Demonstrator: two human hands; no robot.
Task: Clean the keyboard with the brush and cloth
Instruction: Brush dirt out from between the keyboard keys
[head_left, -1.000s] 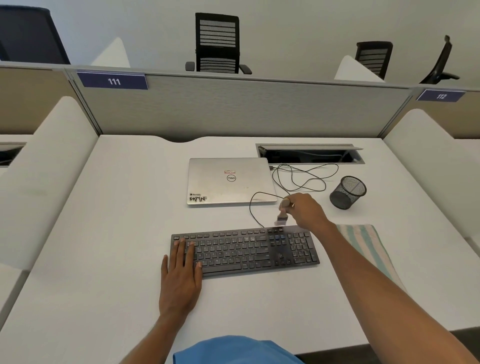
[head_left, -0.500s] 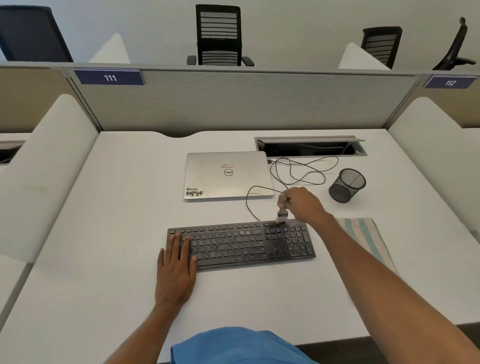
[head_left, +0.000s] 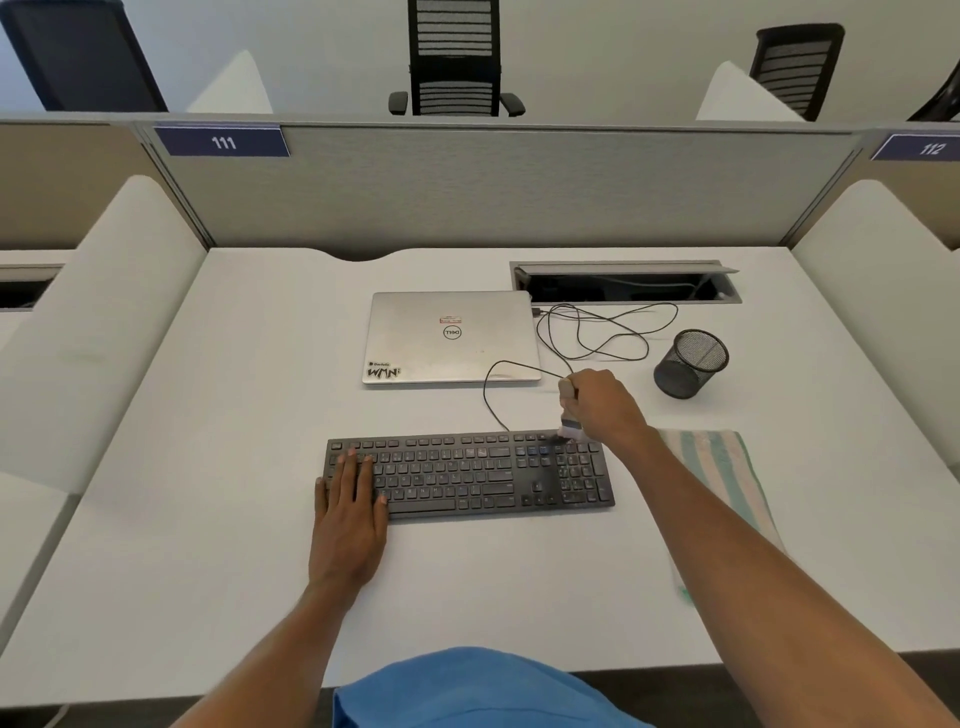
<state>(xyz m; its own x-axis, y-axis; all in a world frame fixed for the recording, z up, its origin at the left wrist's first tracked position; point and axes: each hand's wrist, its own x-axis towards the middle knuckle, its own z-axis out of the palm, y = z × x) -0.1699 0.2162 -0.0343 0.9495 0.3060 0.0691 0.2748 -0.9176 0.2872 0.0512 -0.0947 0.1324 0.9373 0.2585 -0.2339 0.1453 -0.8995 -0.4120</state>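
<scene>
Keyboard (head_left: 470, 475): middle of desk (head_left: 208, 519), my left hand (head_left: 350, 512) flat on its left end; right hand (head_left: 602, 410) grips brush (head_left: 569, 427) at top-right keys. Risk: bristles could snag the cable (head_left: 484, 397) just behind, tugging it. Cloth (head_left: 722, 478) lies right.

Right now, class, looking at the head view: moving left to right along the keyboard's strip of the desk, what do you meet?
First the left hand, flat on the left end of the keyboard → brush over its right-hand keys → right hand gripping it → striped cloth.
</scene>
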